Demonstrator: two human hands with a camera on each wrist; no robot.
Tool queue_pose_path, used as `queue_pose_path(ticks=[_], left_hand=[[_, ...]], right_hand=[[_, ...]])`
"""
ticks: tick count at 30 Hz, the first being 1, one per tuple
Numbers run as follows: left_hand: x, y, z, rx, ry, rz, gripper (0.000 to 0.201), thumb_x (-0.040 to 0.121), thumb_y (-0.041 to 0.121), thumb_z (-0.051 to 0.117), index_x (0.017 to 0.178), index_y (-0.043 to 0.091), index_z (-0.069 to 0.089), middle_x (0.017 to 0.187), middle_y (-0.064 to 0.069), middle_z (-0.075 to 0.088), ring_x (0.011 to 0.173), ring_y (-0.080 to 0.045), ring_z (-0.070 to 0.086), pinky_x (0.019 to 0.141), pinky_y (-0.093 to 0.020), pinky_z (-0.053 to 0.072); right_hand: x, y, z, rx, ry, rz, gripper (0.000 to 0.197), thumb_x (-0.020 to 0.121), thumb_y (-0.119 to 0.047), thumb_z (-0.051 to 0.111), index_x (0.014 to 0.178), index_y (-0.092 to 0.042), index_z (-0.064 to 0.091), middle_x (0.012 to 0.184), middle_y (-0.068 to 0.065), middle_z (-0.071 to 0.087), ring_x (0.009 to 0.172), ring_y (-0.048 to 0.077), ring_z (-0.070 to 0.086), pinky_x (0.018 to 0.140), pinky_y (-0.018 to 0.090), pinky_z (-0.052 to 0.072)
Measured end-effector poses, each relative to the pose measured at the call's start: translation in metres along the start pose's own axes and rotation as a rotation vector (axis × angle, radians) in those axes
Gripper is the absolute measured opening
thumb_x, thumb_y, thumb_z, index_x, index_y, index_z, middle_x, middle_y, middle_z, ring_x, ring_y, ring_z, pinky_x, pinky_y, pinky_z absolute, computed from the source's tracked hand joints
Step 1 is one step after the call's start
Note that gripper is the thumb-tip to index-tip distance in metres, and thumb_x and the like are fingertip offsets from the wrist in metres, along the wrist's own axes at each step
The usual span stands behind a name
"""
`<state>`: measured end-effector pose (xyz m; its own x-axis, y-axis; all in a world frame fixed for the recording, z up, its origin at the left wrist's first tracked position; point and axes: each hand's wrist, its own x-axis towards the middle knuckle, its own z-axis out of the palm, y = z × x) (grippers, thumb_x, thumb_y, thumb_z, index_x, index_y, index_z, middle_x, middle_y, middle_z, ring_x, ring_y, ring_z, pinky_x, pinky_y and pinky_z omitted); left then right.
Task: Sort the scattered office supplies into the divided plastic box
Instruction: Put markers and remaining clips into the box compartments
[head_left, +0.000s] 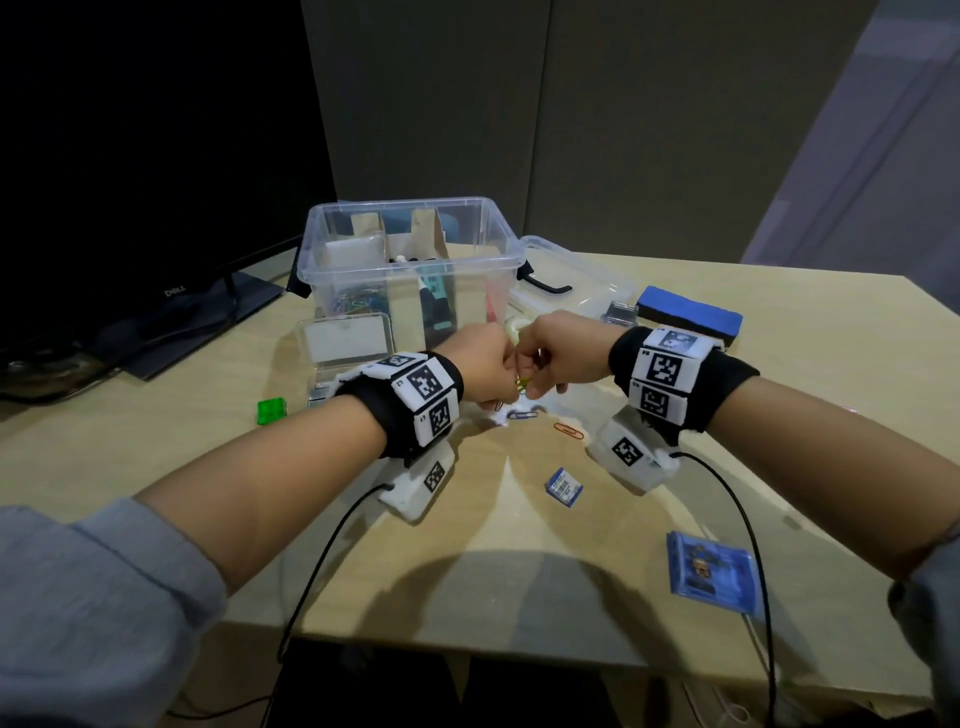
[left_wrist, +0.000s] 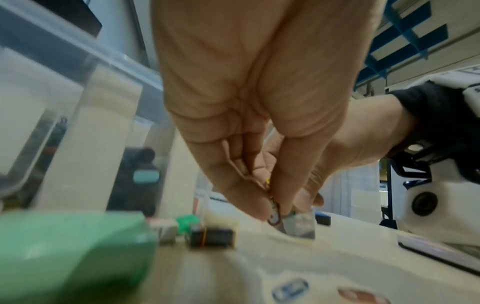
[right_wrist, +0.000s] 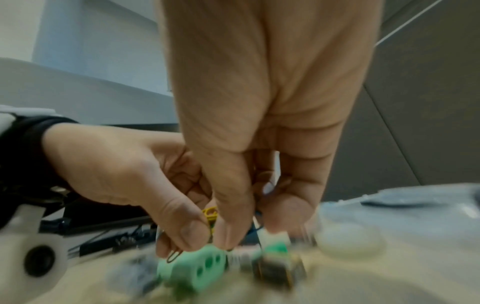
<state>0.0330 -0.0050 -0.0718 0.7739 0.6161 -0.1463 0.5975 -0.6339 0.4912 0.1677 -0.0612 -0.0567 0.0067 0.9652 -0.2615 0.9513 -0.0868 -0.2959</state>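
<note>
Above the counter (head_left: 675, 395), just before the box (head_left: 410, 249), the left hand (head_left: 480, 366) and right hand (head_left: 563, 353) met, fingers (right_wrist: 192, 230) of both pinching a bunch of clips (head_left: 521, 385). Two more clips (head_left: 567, 431) lay on the counter just below the hands.

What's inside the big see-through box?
The box has brown cardboard dividers. One part holds colourful paper clips, another a white block, another markers. The bottoms of the far parts are hidden behind the dividers.
</note>
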Motion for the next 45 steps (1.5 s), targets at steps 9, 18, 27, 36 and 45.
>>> queue_pose_path(ticks=[9, 18, 27, 36, 45], left_hand=[[-0.019, -0.016, -0.100, 0.109, 0.238, 0.037, 0.006, 0.081, 0.011, 0.071, 0.084, 0.007, 0.068, 0.079, -0.007, 0.070, 0.067, -0.015, 0.065, 0.062, -0.027, 0.053], [-0.027, -0.071, -0.170, 0.055, 0.398, -0.092, 0.008, 0.082, 0.010, 0.073, 0.084, 0.009, 0.065, 0.075, -0.005, 0.067, 0.064, -0.012, 0.066, 0.060, -0.023, 0.056], [-0.004, -0.100, -0.150, 0.080, 0.462, -0.137, 0.010, 0.082, 0.011, 0.074, 0.088, 0.008, 0.067, 0.087, -0.007, 0.068, 0.081, -0.020, 0.067, 0.072, -0.032, 0.057], [-0.013, -0.100, -0.130, 0.113, 0.628, 0.004, 0.023, 0.088, 0.016, 0.065, 0.110, 0.014, 0.060, 0.112, -0.003, 0.054, 0.097, -0.015, 0.054, 0.081, -0.027, 0.048], [-0.030, -0.061, -0.066, 0.229, 0.453, 0.419, 0.013, 0.086, 0.017, 0.064, 0.099, 0.018, 0.059, 0.102, 0.007, 0.047, 0.093, -0.011, 0.047, 0.080, -0.029, 0.045]], right_hand=[[0.021, -0.064, -0.066, -0.021, 0.279, -0.142, 0.014, 0.080, -0.016, 0.076, 0.088, -0.010, 0.066, 0.075, -0.008, 0.056, 0.057, 0.003, 0.053, 0.061, 0.022, 0.049], [0.094, -0.120, -0.083, 0.134, 0.484, -0.243, 0.014, 0.078, -0.016, 0.077, 0.086, -0.009, 0.067, 0.088, -0.004, 0.056, 0.071, 0.006, 0.050, 0.066, 0.020, 0.046], [0.129, -0.120, -0.052, 0.305, 0.441, -0.119, 0.022, 0.075, -0.015, 0.079, 0.093, -0.009, 0.068, 0.085, 0.001, 0.064, 0.080, 0.014, 0.058, 0.073, 0.028, 0.050], [0.098, -0.077, -0.062, 0.178, 0.585, -0.221, 0.023, 0.092, -0.015, 0.058, 0.113, -0.015, 0.067, 0.104, -0.002, 0.067, 0.093, 0.009, 0.060, 0.084, 0.018, 0.045], [0.058, 0.008, -0.066, -0.235, 0.345, 0.006, 0.046, 0.101, -0.049, 0.025, 0.139, -0.036, 0.047, 0.153, -0.010, 0.031, 0.143, 0.018, 0.019, 0.107, 0.048, 0.016]])
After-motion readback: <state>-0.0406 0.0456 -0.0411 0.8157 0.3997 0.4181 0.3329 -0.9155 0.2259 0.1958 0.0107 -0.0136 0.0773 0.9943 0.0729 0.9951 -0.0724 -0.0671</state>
